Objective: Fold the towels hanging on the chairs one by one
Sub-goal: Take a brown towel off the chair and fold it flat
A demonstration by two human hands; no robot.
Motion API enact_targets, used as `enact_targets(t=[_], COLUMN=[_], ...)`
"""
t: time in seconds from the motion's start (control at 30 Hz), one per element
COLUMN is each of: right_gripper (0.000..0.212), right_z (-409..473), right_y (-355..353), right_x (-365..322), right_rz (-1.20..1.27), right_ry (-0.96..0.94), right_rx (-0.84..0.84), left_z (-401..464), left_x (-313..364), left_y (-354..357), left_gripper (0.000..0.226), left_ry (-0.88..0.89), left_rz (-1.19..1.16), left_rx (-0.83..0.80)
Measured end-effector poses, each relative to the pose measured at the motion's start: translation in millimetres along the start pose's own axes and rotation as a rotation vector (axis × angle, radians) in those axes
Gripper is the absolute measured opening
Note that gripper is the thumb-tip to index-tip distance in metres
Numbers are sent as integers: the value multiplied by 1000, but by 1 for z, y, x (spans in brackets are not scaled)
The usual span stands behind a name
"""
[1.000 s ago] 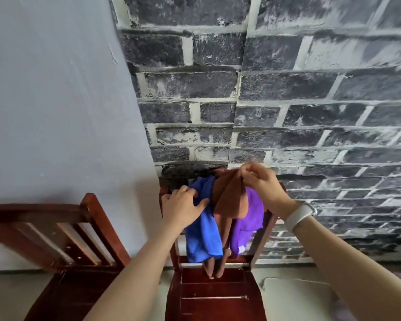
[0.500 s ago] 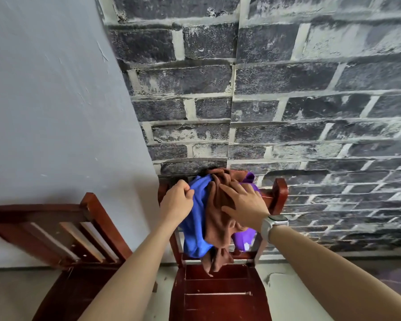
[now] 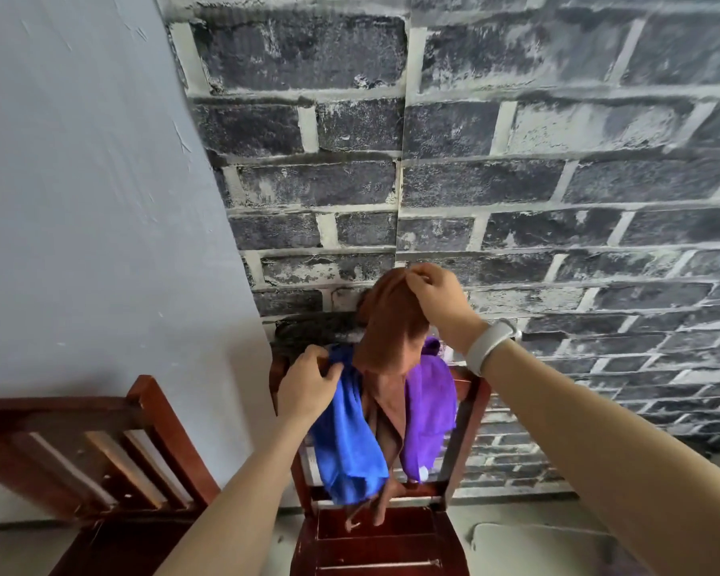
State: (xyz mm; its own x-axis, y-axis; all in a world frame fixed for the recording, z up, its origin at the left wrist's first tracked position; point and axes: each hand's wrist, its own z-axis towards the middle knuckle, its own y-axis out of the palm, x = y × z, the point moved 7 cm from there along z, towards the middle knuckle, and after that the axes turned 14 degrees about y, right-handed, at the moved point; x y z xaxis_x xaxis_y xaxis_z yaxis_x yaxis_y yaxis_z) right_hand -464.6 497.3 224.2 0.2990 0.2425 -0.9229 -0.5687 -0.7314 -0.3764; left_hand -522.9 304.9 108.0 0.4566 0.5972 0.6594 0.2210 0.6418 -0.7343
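Three towels hang over the back of a red-brown wooden chair [image 3: 464, 413] against the brick wall. My right hand [image 3: 437, 299] pinches the top of the brown towel [image 3: 391, 322] and holds it raised above the chair back. Its lower end still trails down between the other two towels. My left hand [image 3: 306, 386] grips the top of the blue towel [image 3: 350, 442] at the chair's left post. The purple towel [image 3: 429, 403] hangs on the right, untouched.
A second wooden chair [image 3: 100, 446] with a slatted back stands at the lower left by the grey wall. A pale cushion or pad [image 3: 528, 546] lies on the floor at the lower right. The brick-pattern wall is close behind the chair.
My right hand has closed on the brown towel and lifted it up off the chair back. My left hand stays on the blue towel.
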Motion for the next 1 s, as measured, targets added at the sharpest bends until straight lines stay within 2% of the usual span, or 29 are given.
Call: enact_targets(t=[0.07,0.13,0.23,0.3,0.37,0.43,0.47,0.53,0.6,0.63,0.7,0.8,0.9,0.97,1.0], right_gripper=[12,16,20,18,26,38,44,57,53,48,56,64,45,36,35], right_z=[-1,-9,-28,-33,-28,-27,-31,-40,-38,-35,-30,-27,-25,-30,-37], right_y=[-2,9,34,40,30,24,29,39,41,38,34,31,19,7,3], right_x=[2,11,32,50,71,93,106,131,136,136,137,147,139,128,122], right_rz=[146,215,346,335,161,-249,-451,-618,-629,-612,-566,-546,-303,-133,-63], right_ry=[55,86,173,236,219,51,-24,-101,-125,-115,-65,21,49,47,37], right_rx=[8,-93,-431,-506,-346,-234,-258,-354,-349,-320,-283,-299,-234,-173,-192], left_z=[-2,-7,-11,-10,-8,-7,-5,-4,-1,1,9,21,9,-6,-12], left_x=[8,23,35,29,29,32,34,45,61,69,81,82,75,69,71], left_y=[0,3,10,12,9,4,3,-2,-7,-13,-30,-53,-45,-29,-23], left_gripper=[37,48,57,52,38,23,16,11,13,12,15,17,5,5,7], left_ry=[38,110,192,161,116,87,77,27,6,-7,-50,-85,-163,-235,-262], left_rz=[-231,-420,-349,-294,-323,-375,-436,-627,-775,-847,-1016,-1038,-1040,-1135,-1196], left_rx=[4,-24,-61,-12,40,85,78,41,24,55,177,296,209,142,107])
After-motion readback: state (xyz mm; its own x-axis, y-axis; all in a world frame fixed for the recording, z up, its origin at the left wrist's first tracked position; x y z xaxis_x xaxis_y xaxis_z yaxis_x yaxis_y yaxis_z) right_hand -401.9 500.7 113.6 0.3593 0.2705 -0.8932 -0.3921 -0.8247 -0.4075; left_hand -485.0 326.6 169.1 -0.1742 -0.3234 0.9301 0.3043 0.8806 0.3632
